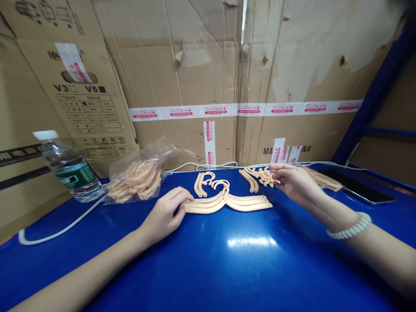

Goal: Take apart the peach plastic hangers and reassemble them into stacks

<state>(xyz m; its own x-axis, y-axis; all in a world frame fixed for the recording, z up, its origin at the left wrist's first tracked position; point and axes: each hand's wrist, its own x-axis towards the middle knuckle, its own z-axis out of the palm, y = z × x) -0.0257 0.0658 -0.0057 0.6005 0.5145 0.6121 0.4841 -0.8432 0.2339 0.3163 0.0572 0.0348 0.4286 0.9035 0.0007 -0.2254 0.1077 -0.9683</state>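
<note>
Several peach-coloured plastic clothes hangers lie nested in a row on the blue table, hooks pointing to the back. My left hand is closed at their left end, fingertips on the arms. My right hand reaches over a pile of small peach pieces, its fingers stretched out and apart; whether a fingertip touches a piece I cannot tell. Left of that pile lie loose curved hanger arms. Behind the hangers are more curved arms and loose hooks.
A clear bag of peach parts and a water bottle stand at the left, by a white cable. At the right lie another bag of parts and a black phone. Cardboard walls the back.
</note>
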